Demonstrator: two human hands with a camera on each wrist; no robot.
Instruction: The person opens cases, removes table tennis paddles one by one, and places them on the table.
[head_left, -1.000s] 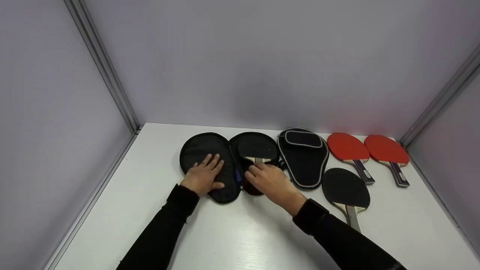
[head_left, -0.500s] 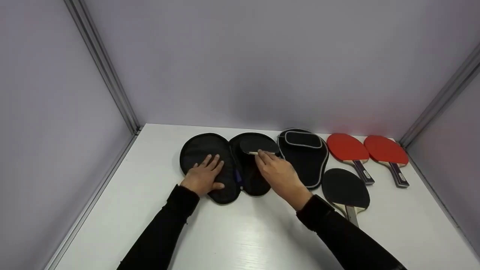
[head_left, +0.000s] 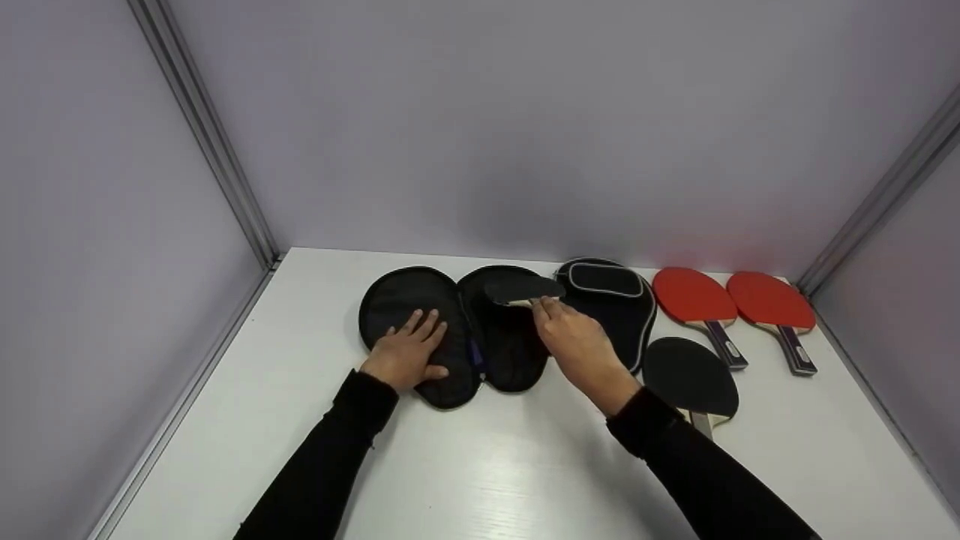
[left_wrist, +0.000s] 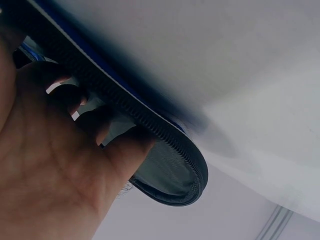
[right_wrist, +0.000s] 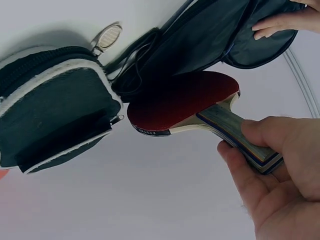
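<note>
A black zippered paddle case (head_left: 390,304) lies unfolded on the white table, insides up. My left hand (head_left: 405,352) rests with spread fingers on its left half; the left wrist view shows the zipper edge (left_wrist: 192,155) beside the thumb. My right hand (head_left: 581,349) pinches the handle of a table tennis paddle (head_left: 517,289) between thumb and fingers. The paddle is tilted, blade pointing away, above the case's right half, black face up. Its red underside (right_wrist: 185,100) and the handle (right_wrist: 240,132) show in the right wrist view.
A second black case (head_left: 611,322) with pale piping and a small front pocket lies right of the open one. Two red paddles (head_left: 695,294) (head_left: 770,300) lie at the back right. A black-faced paddle (head_left: 690,375) lies nearer, its handle partly behind my right sleeve.
My right hand has lifted the paddle's handle out of the case's right half and shifted it right, tilting the blade. My left hand has stayed in place.
</note>
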